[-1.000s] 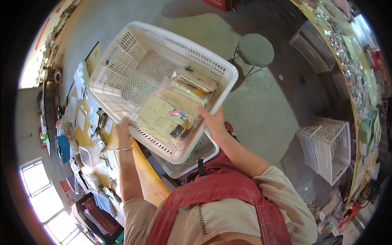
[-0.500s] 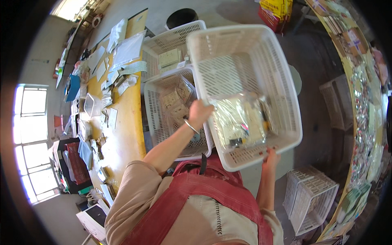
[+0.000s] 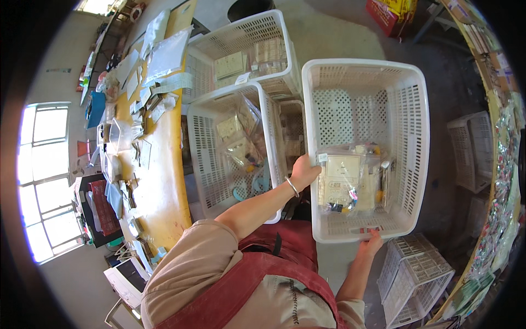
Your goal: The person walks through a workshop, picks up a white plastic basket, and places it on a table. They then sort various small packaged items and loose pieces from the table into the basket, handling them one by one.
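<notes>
White plastic rectangular basket (image 3: 353, 118) pointed lengthwise away; left hand (image 3: 304, 172) gripped its left rim, right hand (image 3: 373, 243) its near end.

part of the right hand (image 3: 374, 244) is hidden by the near rim of a white rectangular perforated plastic basket (image 3: 410, 137). inside it, small black and yellow pieces (image 3: 336, 208) are too small to identify, and print on a cream rectangular sheet (image 3: 343, 169) is illegible. the bare left forearm (image 3: 257, 207) covers part of a second white perforated plastic basket (image 3: 203, 153). the upper edge crops a round black bucket (image 3: 249, 9).
</notes>
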